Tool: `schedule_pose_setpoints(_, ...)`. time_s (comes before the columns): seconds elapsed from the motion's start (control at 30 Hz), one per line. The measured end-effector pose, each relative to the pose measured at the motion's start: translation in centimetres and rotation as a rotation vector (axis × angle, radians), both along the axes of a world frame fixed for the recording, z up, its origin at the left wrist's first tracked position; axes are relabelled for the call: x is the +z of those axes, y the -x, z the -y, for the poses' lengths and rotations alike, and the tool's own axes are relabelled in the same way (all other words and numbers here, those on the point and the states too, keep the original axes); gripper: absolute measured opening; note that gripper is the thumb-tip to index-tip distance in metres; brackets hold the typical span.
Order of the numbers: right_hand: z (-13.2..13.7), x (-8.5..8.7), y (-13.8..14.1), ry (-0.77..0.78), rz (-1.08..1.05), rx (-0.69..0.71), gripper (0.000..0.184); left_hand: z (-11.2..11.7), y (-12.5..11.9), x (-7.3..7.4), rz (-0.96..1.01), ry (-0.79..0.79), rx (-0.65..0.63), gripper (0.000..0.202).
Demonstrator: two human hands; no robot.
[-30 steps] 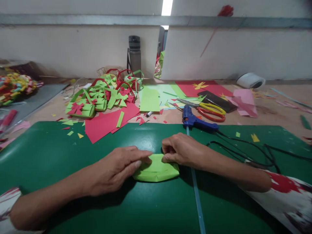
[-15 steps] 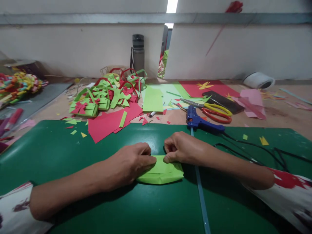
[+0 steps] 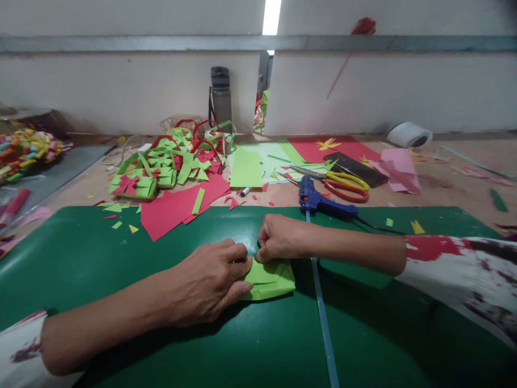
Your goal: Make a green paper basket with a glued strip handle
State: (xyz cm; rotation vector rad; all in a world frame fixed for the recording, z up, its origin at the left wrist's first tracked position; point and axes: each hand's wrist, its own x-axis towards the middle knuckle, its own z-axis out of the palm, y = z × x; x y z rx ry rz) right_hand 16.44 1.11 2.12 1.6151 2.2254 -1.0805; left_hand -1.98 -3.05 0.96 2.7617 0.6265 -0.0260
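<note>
A green mat (image 3: 226, 358) spreads at your near side. Your left hand (image 3: 208, 284) covers the left end, and your right hand (image 3: 284, 237), fingers curled, touches the far edge, of the folded green paper (image 3: 271, 284) around the mat's middle. If either grips, I cannot tell.

Pale wall panels (image 3: 129, 91), grey rail (image 3: 161, 44) running across; bright light (image 3: 271, 17) in narrow gap (image 3: 263, 75).

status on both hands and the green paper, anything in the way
Left hand on folded green paper, right hand pinching its far edge. Paper on green mat. Blue glue stick under right forearm, clear of paper.
</note>
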Motion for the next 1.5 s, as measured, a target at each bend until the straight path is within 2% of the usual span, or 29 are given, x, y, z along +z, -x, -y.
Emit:
schedule_pose_setpoints(0.53, 0.0, 0.5, -2.3, 0.056, 0.066, -0.035, 0.021, 0.2, 0.4, -0.6, 0.048, -0.024, 0.007, 0.025)
schedule_pose_setpoints(0.77, -0.1, 1.2, -2.5, 0.075, 0.09, 0.024, 0.019, 0.3, 0.5, -0.8, 0.061, -0.055, 0.003, 0.025)
schedule_pose_setpoints(1.03, 0.0, 1.2, -3.2, 0.027, 0.129, 0.089, 0.016, 0.8, 0.7, 0.3, 0.071, -0.061, 0.008, 0.029)
schedule_pose_setpoints(1.1, 0.4, 1.6, -3.3, -0.049, 0.146, 0.119, 0.014, 0.9, 0.8, 0.7, 0.091, -0.023, 0.034, 0.034)
schedule_pose_setpoints(1.23, 2.5, 1.8, -3.2, -0.324, 0.161, 0.155, 0.016, 0.6, 0.9, 1.2, 0.147, 0.11, 0.174, 0.04)
schedule_pose_setpoints(1.27, 3.1, 1.5, -3.2, -0.377, 0.147, 0.196, 0.019, 0.5, 0.9, 1.1, 0.155, 0.145, 0.211, 0.041)
schedule_pose_setpoints(1.37, 4.8, -0.2, -3.4, -0.592, 0.151, 0.484, 0.038, 0.0, 0.2, 1.1, 0.161, 0.212, 0.313, 0.039)
schedule_pose_setpoints(1.43, 5.3, -1.4, -3.7, -0.706, 0.136, 0.578, 0.047, -0.4, -0.5, 1.1, 0.113, 0.212, 0.404, 0.031)
schedule_pose_setpoints(1.5, 5.5, -2.2, -3.9, -0.77, 0.11, 0.637, 0.047, -0.7, -1.5, 1.1, 0.02, 0.194, 0.518, 0.021)
